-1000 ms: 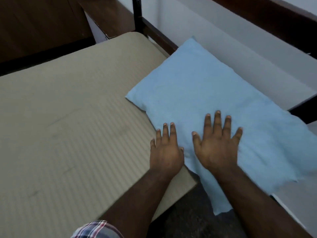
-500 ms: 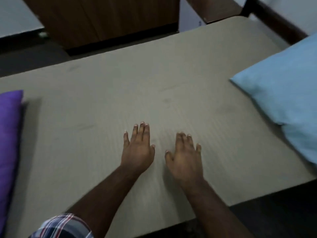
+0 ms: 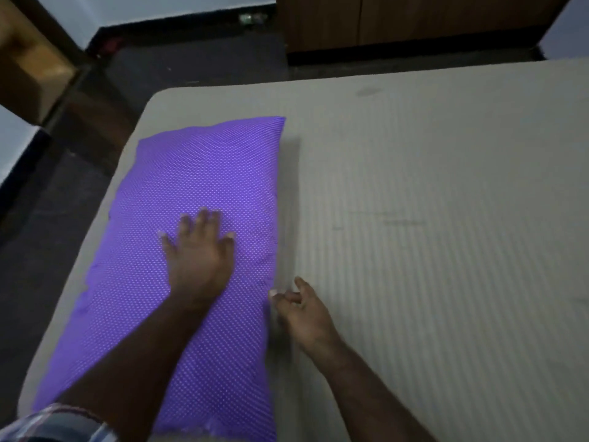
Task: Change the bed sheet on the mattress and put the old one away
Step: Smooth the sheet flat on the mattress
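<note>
Your left hand [image 3: 197, 253] lies flat on the purple dotted pillow [image 3: 191, 218], fingers straight and spread. Your right hand [image 3: 302, 309] sits at the pillow's right edge, its fingers loosely curled; whether they pinch the fabric cannot be told through the blur. The pillow lies at the left end of the mattress [image 3: 430, 218], which wears a beige ribbed sheet [image 3: 446, 298].
</note>
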